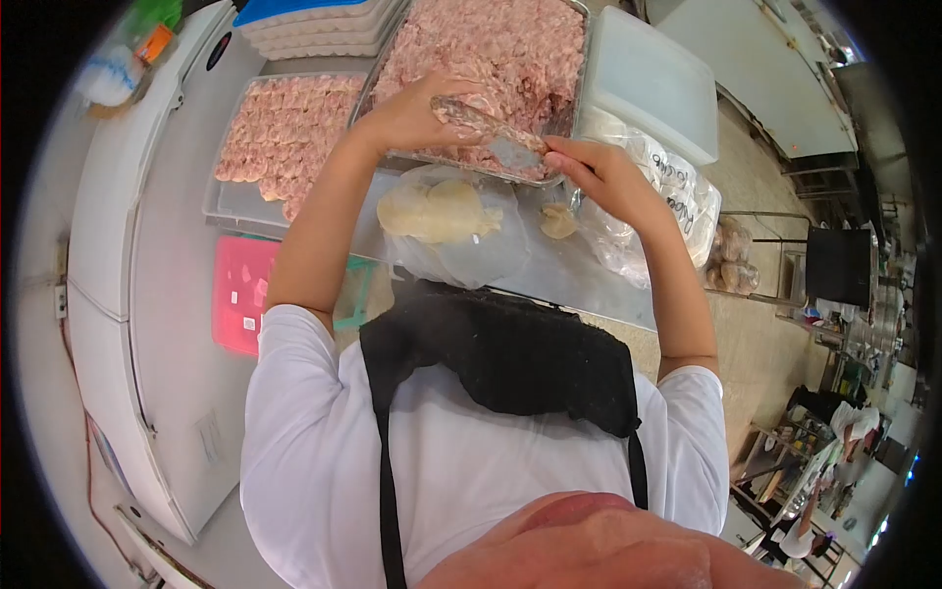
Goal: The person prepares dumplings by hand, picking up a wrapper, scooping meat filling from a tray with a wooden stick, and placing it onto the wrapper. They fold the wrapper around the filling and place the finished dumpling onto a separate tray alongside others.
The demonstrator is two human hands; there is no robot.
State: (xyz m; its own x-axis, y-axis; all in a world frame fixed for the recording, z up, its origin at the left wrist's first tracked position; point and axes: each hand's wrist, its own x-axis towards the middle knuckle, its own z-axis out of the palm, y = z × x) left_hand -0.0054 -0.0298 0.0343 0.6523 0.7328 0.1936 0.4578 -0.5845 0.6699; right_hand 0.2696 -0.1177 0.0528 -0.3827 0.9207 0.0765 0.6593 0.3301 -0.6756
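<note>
My left hand [432, 110] is over the near left part of a deep tray [579, 98] of pink ground meat [481, 49]. Its fingers are curled, with meat smeared about them; what they hold is hidden. My right hand [603, 179] grips a short spatula [515, 153] at the tray's near edge, its flat grey blade pointing toward my left hand and coated with meat. Closer to me lies a stack of thin yellowish dough wrappers [432, 211] on clear plastic. A few more wrappers [558, 221] lie to the right.
Rows of meat-filled dumplings [289, 128] fill a tray at left. Stacked white trays [319, 29] stand behind it. A translucent lidded container [653, 83] and marked plastic bags [667, 187] are at right. A pink lid [240, 294] lies below left, beside a white freezer [108, 196].
</note>
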